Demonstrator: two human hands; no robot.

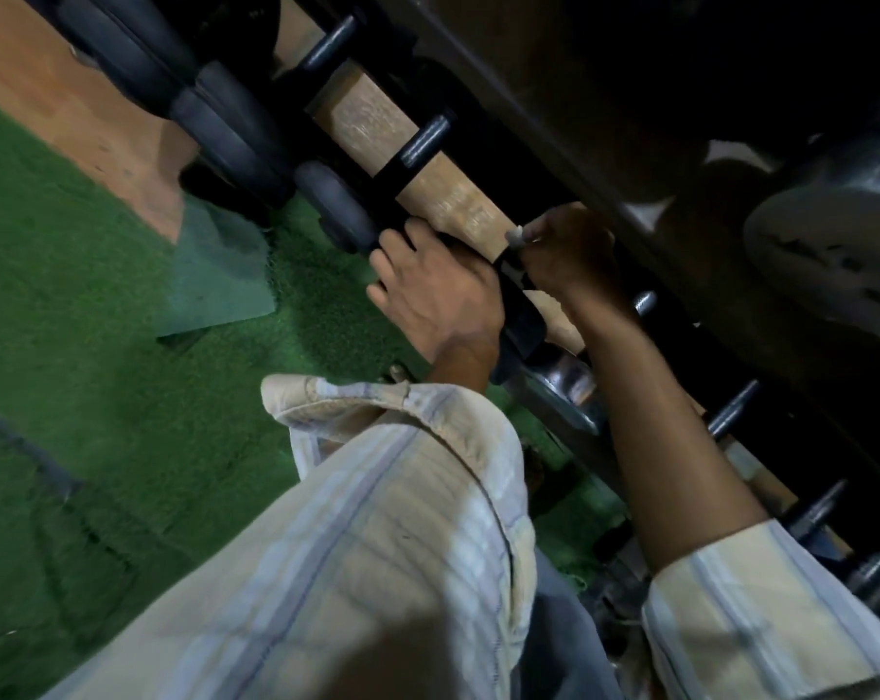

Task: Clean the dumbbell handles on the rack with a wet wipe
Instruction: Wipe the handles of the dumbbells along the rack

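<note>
Far left of the left hand (435,290): green turf floor (99,320), then a row of dark dumbbell heads (226,128) lined up on the rack (392,118). Left hand laid on the black dumbbell (519,315) being worked, fingers curled over its near end, steadying it. Between the hands: the dumbbell handle (511,270), dark, mostly covered by wrist and knuckles. Right hand (572,245) reached past the handle toward the rack's far rail, fingers closed on a small pale scrap, probably the wet wipe (516,235), though blur leaves that unsure. Hands close together, not touching. Right of the right hand: more handles (731,409) poking out in a row, and a large shiny weight plate (832,245) above.

Handling, as a judgement: dumbbell heavy and stiff, best left seated in the rack and merely braced at the head, not lifted. Handle likely knurled steel, so some drag on the wipe. Wipe soft, limp, damp, prone to bunching or tearing; best wrapped round the handle mid-span and gripped with thumb opposite fingers, then slid end to end. Wet metal possibly slick under the bracing hand.
</note>
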